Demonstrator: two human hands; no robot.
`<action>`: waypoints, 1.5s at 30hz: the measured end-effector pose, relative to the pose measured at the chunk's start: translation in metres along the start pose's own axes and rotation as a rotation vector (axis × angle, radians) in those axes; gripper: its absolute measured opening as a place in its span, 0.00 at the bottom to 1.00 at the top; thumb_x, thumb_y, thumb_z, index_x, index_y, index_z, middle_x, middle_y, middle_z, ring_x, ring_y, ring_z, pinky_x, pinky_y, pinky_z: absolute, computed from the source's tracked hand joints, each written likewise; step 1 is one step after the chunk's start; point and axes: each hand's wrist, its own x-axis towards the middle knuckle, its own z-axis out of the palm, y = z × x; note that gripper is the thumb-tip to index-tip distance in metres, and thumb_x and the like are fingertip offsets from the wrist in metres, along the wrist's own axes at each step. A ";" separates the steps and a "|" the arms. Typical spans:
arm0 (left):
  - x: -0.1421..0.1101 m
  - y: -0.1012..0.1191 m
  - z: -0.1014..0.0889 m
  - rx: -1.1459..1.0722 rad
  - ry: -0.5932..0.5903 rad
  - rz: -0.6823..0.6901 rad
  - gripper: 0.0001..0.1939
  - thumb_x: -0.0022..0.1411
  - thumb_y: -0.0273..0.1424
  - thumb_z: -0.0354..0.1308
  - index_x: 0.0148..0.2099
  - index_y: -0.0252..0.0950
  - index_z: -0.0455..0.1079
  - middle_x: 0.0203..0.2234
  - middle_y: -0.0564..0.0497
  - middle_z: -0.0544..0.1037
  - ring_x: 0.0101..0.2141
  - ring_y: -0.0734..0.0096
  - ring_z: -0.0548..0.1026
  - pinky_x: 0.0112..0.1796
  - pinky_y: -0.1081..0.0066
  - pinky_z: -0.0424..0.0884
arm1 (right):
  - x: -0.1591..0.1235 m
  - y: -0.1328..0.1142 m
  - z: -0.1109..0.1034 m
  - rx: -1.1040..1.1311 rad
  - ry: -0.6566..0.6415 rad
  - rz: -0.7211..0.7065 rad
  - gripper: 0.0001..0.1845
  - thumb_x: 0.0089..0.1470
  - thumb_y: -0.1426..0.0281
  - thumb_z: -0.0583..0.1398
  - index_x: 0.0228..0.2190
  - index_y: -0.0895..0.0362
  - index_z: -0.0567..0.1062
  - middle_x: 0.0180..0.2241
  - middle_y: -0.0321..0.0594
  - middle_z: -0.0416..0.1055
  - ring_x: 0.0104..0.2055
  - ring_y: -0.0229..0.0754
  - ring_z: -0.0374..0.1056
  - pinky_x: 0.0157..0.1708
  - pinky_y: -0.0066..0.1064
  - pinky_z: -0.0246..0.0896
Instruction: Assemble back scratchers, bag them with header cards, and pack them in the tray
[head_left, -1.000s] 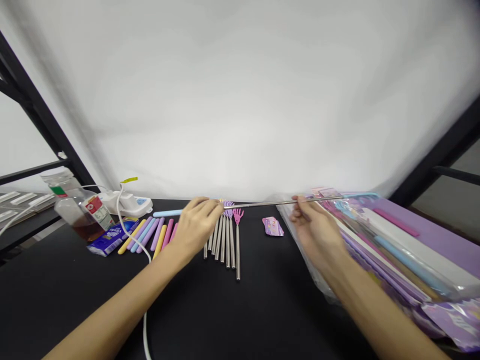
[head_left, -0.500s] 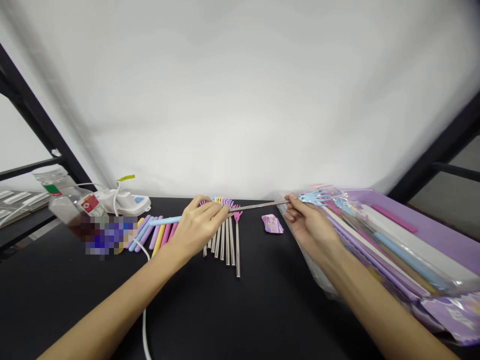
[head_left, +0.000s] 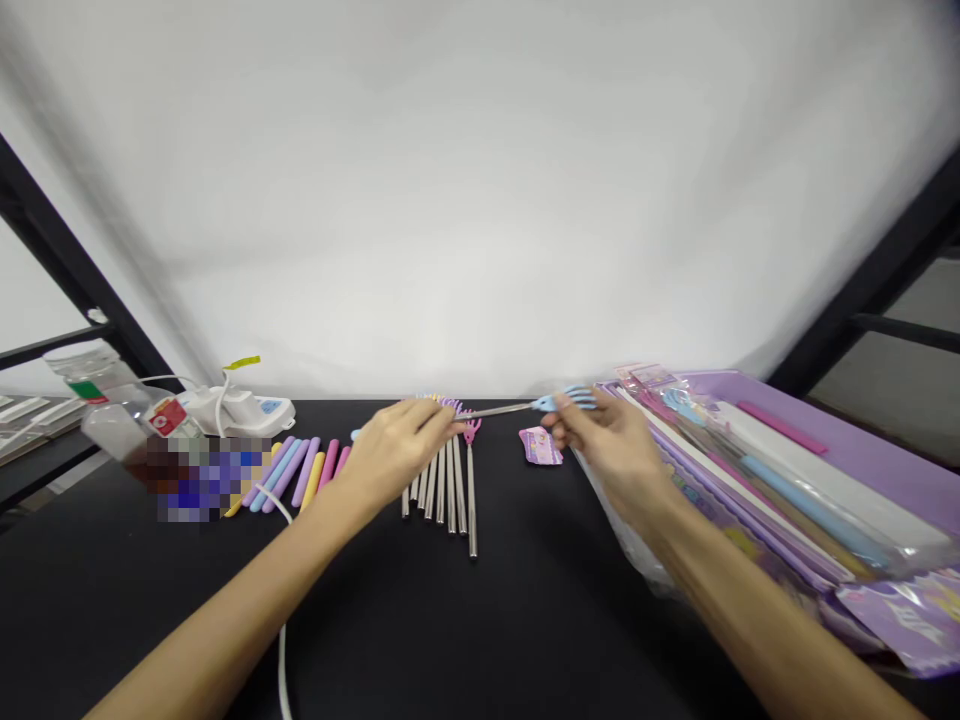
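A light blue back scratcher [head_left: 499, 411] with a metal rod lies level between my hands. My left hand [head_left: 397, 450] is closed round its rod, and a bit of blue handle peeks out beyond that hand. My right hand [head_left: 607, 445] pinches the blue claw-shaped head. Below and behind my left hand, several back scratcher rods [head_left: 451, 490] lie in a row, with a pink claw head [head_left: 471, 430] at the right end. A small pink-purple packet [head_left: 540, 446] sits just left of my right hand. To the left lie several coloured handle tubes [head_left: 289, 475].
An open purple box [head_left: 712, 385] with bagged back scratchers [head_left: 795, 500] stands at right. At left are a bottle of brown liquid [head_left: 127, 420], a white power strip [head_left: 270, 412] and a white cable [head_left: 283, 650] crossing the black table [head_left: 525, 630]. A wall rises behind.
My right hand has moved left from the rod to the blue head. The exposed rod between my hands has become much shorter. My left hand has stayed nearly in place.
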 end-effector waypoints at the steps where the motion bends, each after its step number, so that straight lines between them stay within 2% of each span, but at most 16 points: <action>1: 0.003 0.007 0.002 -0.013 -0.003 -0.010 0.10 0.71 0.32 0.53 0.38 0.33 0.71 0.28 0.50 0.76 0.29 0.71 0.76 0.32 0.72 0.70 | -0.006 0.001 0.007 -0.064 -0.083 -0.025 0.19 0.46 0.57 0.71 0.26 0.60 0.76 0.22 0.39 0.75 0.22 0.35 0.68 0.23 0.26 0.66; 5: 0.008 0.027 0.007 -0.078 -0.006 -0.063 0.11 0.72 0.32 0.51 0.40 0.32 0.72 0.29 0.50 0.77 0.28 0.73 0.76 0.30 0.74 0.70 | -0.021 0.001 0.026 -0.170 -0.245 -0.071 0.21 0.49 0.54 0.68 0.25 0.59 0.75 0.22 0.38 0.73 0.21 0.35 0.67 0.23 0.27 0.65; 9: 0.007 0.025 0.004 -0.109 -0.017 -0.037 0.10 0.72 0.31 0.51 0.49 0.34 0.72 0.29 0.51 0.77 0.28 0.74 0.76 0.29 0.74 0.69 | -0.018 0.000 0.022 -0.172 -0.295 -0.052 0.18 0.51 0.56 0.68 0.26 0.60 0.76 0.23 0.38 0.74 0.22 0.33 0.65 0.23 0.25 0.62; 11: 0.003 0.015 0.000 -0.095 -0.007 -0.023 0.11 0.72 0.30 0.52 0.53 0.35 0.70 0.31 0.51 0.79 0.30 0.73 0.77 0.31 0.73 0.70 | -0.007 -0.003 0.012 -0.058 -0.174 0.011 0.16 0.49 0.61 0.70 0.24 0.60 0.75 0.22 0.36 0.72 0.22 0.31 0.63 0.21 0.22 0.60; 14: -0.003 0.000 -0.003 -0.019 0.028 -0.094 0.07 0.70 0.30 0.55 0.48 0.36 0.72 0.34 0.50 0.81 0.33 0.71 0.78 0.34 0.71 0.70 | 0.012 -0.009 -0.005 0.305 0.290 0.079 0.17 0.46 0.71 0.72 0.21 0.59 0.68 0.19 0.29 0.64 0.20 0.27 0.56 0.17 0.17 0.52; 16: -0.004 -0.004 -0.002 0.060 0.016 -0.136 0.05 0.69 0.30 0.56 0.43 0.36 0.73 0.31 0.51 0.81 0.29 0.70 0.77 0.32 0.70 0.68 | 0.017 -0.010 -0.008 0.453 0.443 0.072 0.17 0.51 0.72 0.69 0.21 0.58 0.67 0.18 0.28 0.60 0.19 0.27 0.54 0.17 0.16 0.53; 17: -0.003 -0.003 -0.001 0.083 0.010 -0.130 0.05 0.69 0.29 0.56 0.41 0.35 0.72 0.29 0.52 0.80 0.28 0.70 0.77 0.31 0.69 0.67 | 0.016 -0.009 -0.006 0.506 0.432 0.096 0.15 0.53 0.71 0.68 0.23 0.58 0.68 0.19 0.29 0.62 0.20 0.28 0.56 0.19 0.16 0.56; 19: 0.001 0.003 0.001 0.100 0.018 -0.095 0.06 0.69 0.30 0.55 0.39 0.35 0.71 0.26 0.52 0.78 0.26 0.70 0.75 0.30 0.69 0.65 | 0.010 -0.004 0.003 0.547 0.257 0.183 0.12 0.52 0.68 0.69 0.26 0.59 0.72 0.24 0.33 0.67 0.24 0.29 0.61 0.22 0.17 0.62; 22: 0.002 0.007 0.001 0.108 0.041 -0.039 0.06 0.71 0.31 0.54 0.41 0.35 0.71 0.23 0.54 0.75 0.25 0.71 0.72 0.29 0.69 0.62 | 0.002 0.001 0.013 0.501 0.136 0.144 0.12 0.48 0.67 0.72 0.28 0.60 0.76 0.26 0.35 0.69 0.24 0.29 0.62 0.22 0.18 0.62; 25: -0.011 -0.009 -0.002 0.100 -0.032 -0.044 0.06 0.70 0.30 0.54 0.41 0.35 0.71 0.25 0.52 0.76 0.28 0.69 0.74 0.31 0.68 0.63 | 0.010 -0.005 0.001 0.488 0.304 0.075 0.09 0.54 0.73 0.67 0.24 0.61 0.74 0.26 0.35 0.70 0.22 0.26 0.59 0.19 0.16 0.57; 28: -0.024 -0.031 -0.004 0.175 -0.084 -0.180 0.06 0.68 0.27 0.54 0.37 0.36 0.71 0.26 0.50 0.77 0.27 0.66 0.73 0.30 0.67 0.62 | 0.022 -0.012 -0.019 0.523 0.491 0.042 0.15 0.62 0.73 0.60 0.22 0.60 0.71 0.22 0.30 0.64 0.18 0.26 0.53 0.16 0.16 0.52; 31: -0.021 -0.033 -0.001 0.216 -0.079 -0.280 0.05 0.67 0.25 0.54 0.38 0.36 0.71 0.27 0.49 0.78 0.28 0.63 0.75 0.32 0.65 0.63 | 0.023 -0.012 -0.022 0.533 0.488 0.037 0.17 0.64 0.69 0.58 0.23 0.59 0.71 0.22 0.30 0.62 0.19 0.27 0.55 0.17 0.17 0.54; 35: -0.006 -0.012 0.004 0.128 -0.087 -0.068 0.11 0.67 0.22 0.53 0.49 0.36 0.71 0.32 0.49 0.81 0.32 0.64 0.78 0.37 0.65 0.67 | 0.013 -0.010 -0.012 0.564 0.427 0.072 0.14 0.63 0.70 0.59 0.25 0.60 0.72 0.27 0.34 0.68 0.22 0.28 0.59 0.19 0.19 0.58; 37: -0.005 -0.007 0.005 0.089 -0.096 -0.015 0.12 0.67 0.20 0.52 0.50 0.35 0.71 0.35 0.48 0.82 0.34 0.65 0.79 0.38 0.65 0.68 | 0.012 -0.013 -0.012 0.556 0.433 0.092 0.16 0.64 0.70 0.57 0.25 0.60 0.72 0.28 0.36 0.69 0.22 0.29 0.58 0.17 0.20 0.56; 41: -0.017 -0.018 0.005 0.117 -0.069 -0.140 0.10 0.66 0.21 0.54 0.46 0.36 0.74 0.38 0.47 0.83 0.36 0.63 0.81 0.37 0.65 0.71 | 0.020 -0.023 -0.030 0.520 0.533 0.028 0.21 0.66 0.69 0.56 0.21 0.61 0.72 0.23 0.33 0.63 0.19 0.28 0.50 0.16 0.20 0.51; 45: -0.029 -0.034 0.006 0.198 -0.045 -0.235 0.10 0.64 0.22 0.56 0.43 0.36 0.77 0.37 0.46 0.84 0.35 0.59 0.82 0.36 0.64 0.72 | 0.026 -0.026 -0.041 0.542 0.605 0.020 0.23 0.67 0.67 0.54 0.21 0.61 0.72 0.19 0.31 0.55 0.18 0.28 0.48 0.16 0.19 0.51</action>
